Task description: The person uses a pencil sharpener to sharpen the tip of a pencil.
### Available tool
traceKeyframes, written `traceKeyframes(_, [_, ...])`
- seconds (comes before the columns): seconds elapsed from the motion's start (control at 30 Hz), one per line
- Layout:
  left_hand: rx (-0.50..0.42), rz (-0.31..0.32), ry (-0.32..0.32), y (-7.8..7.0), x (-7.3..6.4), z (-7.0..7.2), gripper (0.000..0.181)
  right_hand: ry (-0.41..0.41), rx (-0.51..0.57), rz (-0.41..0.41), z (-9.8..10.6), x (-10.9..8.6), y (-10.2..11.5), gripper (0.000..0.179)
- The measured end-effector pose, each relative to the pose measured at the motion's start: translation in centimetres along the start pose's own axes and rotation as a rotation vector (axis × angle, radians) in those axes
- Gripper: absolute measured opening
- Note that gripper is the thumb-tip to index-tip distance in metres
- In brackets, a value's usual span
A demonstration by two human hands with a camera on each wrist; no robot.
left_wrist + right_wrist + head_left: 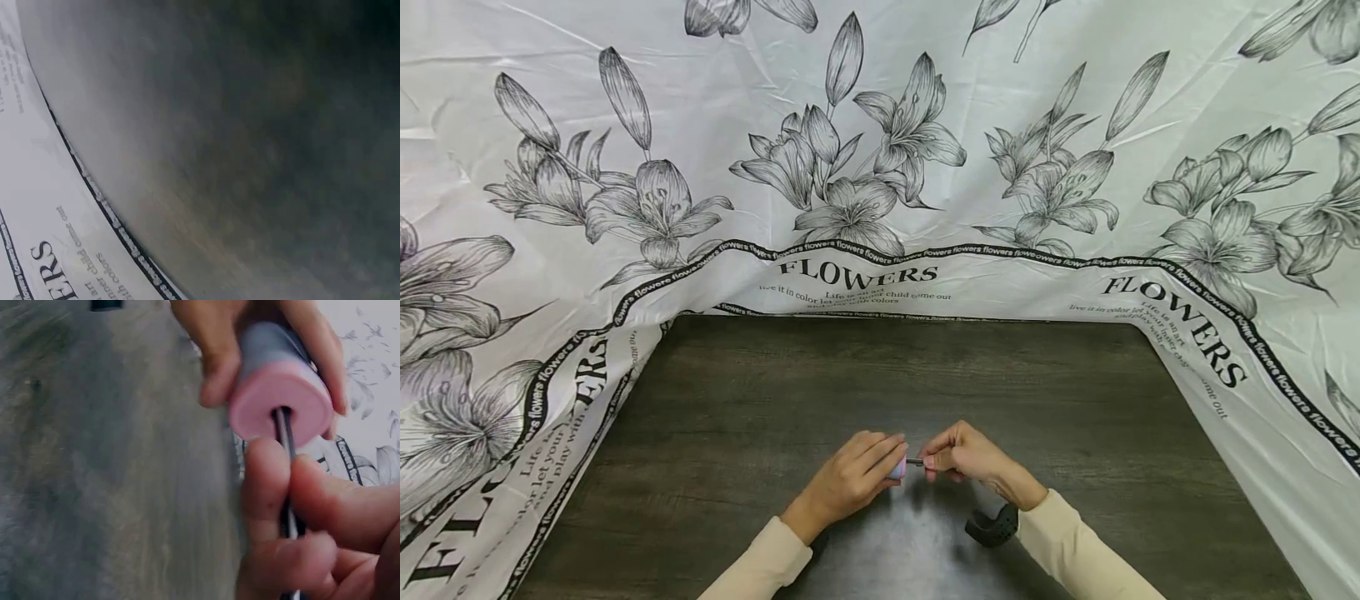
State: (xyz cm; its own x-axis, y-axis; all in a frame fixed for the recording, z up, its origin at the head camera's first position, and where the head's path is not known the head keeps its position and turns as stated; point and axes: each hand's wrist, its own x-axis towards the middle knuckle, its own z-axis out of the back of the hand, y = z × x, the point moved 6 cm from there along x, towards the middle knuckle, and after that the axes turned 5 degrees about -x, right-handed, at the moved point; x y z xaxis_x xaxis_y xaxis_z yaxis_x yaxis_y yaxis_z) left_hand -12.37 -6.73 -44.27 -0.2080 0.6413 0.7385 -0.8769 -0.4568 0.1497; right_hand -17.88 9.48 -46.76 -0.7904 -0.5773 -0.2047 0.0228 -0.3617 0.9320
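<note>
My left hand [857,468] grips a thick handle-like piece, its body [265,347] grey and its rounded end [281,400] pink. A thin dark metal rod [284,434] runs into the hole at the middle of that pink end. Close by on the right, my right hand [966,457] pinches the rod between thumb and fingertips, just outside the hole. In the head view both hands are over the near middle of the table, and the left fingers cover most of the handle. Neither hand shows in the left wrist view.
The dark wood-grain table [880,375] stretches away beyond the hands. White cloth [880,287] printed with black flowers and lettering surrounds its back and sides. A black wrist-worn device [992,527] sits at the right wrist, below the sleeve cuff.
</note>
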Motion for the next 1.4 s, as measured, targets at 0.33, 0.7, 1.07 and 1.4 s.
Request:
traceKeyframes(0.33, [-0.268, 0.266, 0.122, 2.5, 0.2, -0.4, 0.062, -0.305, -0.372, 0.312, 0.1, -1.6, 0.7, 0.020])
traceKeyframes(0.7, [-0.801, 0.834, 0.511, 4.8, -0.5, -0.7, 0.054, -0.727, -0.993, 0.896, -1.3, -3.8, 2.7, 0.015])
traceKeyframes(1.07, [-1.353, 1.104, 0.543, 5.2, -2.2, -0.7, 0.046, -0.784, -1.105, 1.142, -3.0, -5.2, 3.7, 0.026])
traceKeyframes(1.4, [-1.513, 1.038, 0.507, 4.5, -2.6, -1.7, 0.043, -0.849, -1.234, 1.231, -4.0, -5.6, 5.2, 0.025])
